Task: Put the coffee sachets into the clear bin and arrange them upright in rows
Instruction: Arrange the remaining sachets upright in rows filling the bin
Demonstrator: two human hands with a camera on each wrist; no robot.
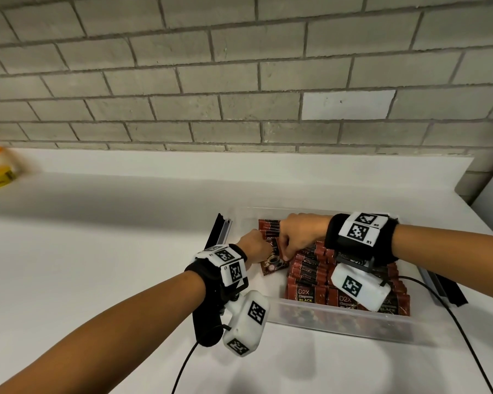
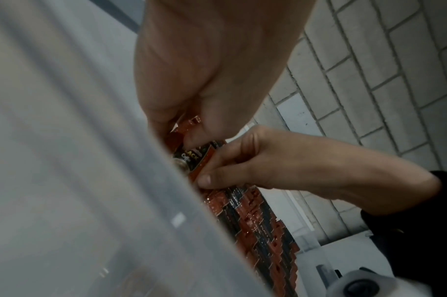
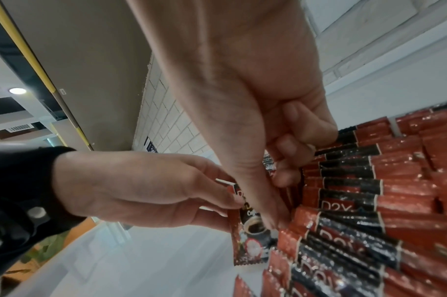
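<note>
Both hands, left hand point(image 1: 254, 247) and right hand point(image 1: 299, 234), pinched one coffee sachet point(image 1: 275, 260) at the clear bin's point(image 1: 339, 315) nine o'clock side; best lowered upright, snug beside the standing rows point(image 1: 313, 268).

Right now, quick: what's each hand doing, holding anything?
Left hand: pinching a sachet over the bin.
Right hand: fingers curled, pinching sachets at the end of the row.

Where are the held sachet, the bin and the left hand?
sachet point(image 3: 253, 231): right wrist view, printed coffee cup on its front.
bin point(image 1: 339, 319): head view, near clear wall.
left hand point(image 1: 254, 247): head view, back of the hand.
</note>
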